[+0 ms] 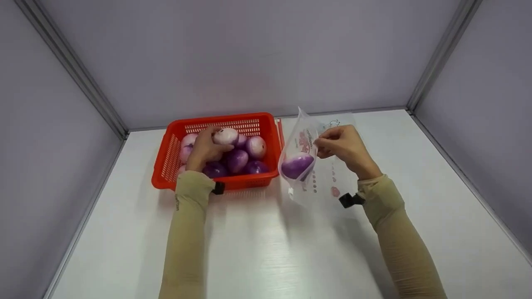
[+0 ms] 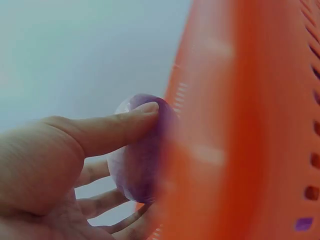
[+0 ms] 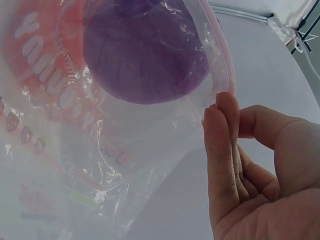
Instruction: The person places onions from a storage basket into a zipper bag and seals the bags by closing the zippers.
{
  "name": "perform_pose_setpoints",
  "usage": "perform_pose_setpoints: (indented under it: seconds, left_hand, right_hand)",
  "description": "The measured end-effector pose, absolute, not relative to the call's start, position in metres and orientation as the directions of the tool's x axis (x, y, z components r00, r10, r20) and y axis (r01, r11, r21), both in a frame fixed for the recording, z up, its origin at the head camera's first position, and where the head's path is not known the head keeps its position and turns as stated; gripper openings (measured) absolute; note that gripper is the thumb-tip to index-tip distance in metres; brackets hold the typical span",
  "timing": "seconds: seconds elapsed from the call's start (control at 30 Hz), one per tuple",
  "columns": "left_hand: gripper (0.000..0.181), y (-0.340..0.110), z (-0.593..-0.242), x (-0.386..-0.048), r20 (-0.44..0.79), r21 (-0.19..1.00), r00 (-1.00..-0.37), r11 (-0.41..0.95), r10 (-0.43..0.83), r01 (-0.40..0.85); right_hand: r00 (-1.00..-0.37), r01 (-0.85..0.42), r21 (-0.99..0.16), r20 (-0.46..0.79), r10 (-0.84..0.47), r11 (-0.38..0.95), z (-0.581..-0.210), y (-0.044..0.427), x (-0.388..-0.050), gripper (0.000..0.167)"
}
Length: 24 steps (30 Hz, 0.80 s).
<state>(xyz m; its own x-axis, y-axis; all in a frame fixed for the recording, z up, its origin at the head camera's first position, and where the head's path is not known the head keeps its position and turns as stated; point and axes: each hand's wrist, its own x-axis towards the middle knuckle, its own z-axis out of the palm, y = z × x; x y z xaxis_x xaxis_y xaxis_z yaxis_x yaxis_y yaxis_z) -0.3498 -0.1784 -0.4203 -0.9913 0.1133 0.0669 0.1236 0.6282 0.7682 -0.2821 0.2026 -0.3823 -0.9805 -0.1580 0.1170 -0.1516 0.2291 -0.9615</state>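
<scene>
The left hand [image 1: 203, 149] grips 1 onion [image 1: 226, 137] toward the back edge of the basket [image 1: 272, 145]; beside its right edge, the right hand [image 1: 343, 145] pinches a bag [image 1: 297, 143] containing another onion [image 1: 296, 167]. Bagging seems in hand; the next move likely needs the mouth spread.

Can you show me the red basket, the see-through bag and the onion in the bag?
Red basket [image 1: 249, 181]: head view, front rim.
See-through bag [image 1: 306, 140]: head view, side with red print.
Onion in the bag [image 3: 147, 57]: right wrist view, purple side.
</scene>
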Motion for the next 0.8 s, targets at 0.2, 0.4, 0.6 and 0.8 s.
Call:
perform_pose_setpoints:
  seconds: [0.2, 0.4, 0.6, 0.8]
  left_hand:
    - [0.076, -0.171, -0.398, -0.324, 0.141, 0.833, -0.981, 0.52, 0.132, 0.189]
    - [0.076, -0.157, -0.382, -0.288, 0.148, 0.927, -0.956, 0.303, 0.253, 0.223]
    - [0.076, -0.133, -0.379, -0.257, 0.298, 0.846, -0.862, 0.306, 0.41, 0.437]
    - [0.076, -0.119, -0.381, -0.245, 0.349, 0.78, -0.804, 0.327, 0.481, 0.534]
  right_hand:
    - [-0.981, -0.154, -0.958, 0.117, -0.157, 0.244, -0.383, 0.203, -0.283, 0.018]
    - [-0.983, -0.146, -0.954, 0.11, -0.148, 0.26, -0.383, 0.205, -0.283, 0.018]
    - [-0.984, -0.14, -0.953, 0.104, -0.144, 0.268, -0.383, 0.206, -0.284, 0.02]
    - [-0.981, -0.144, -0.957, 0.106, -0.161, 0.253, -0.384, 0.203, -0.286, 0.019]
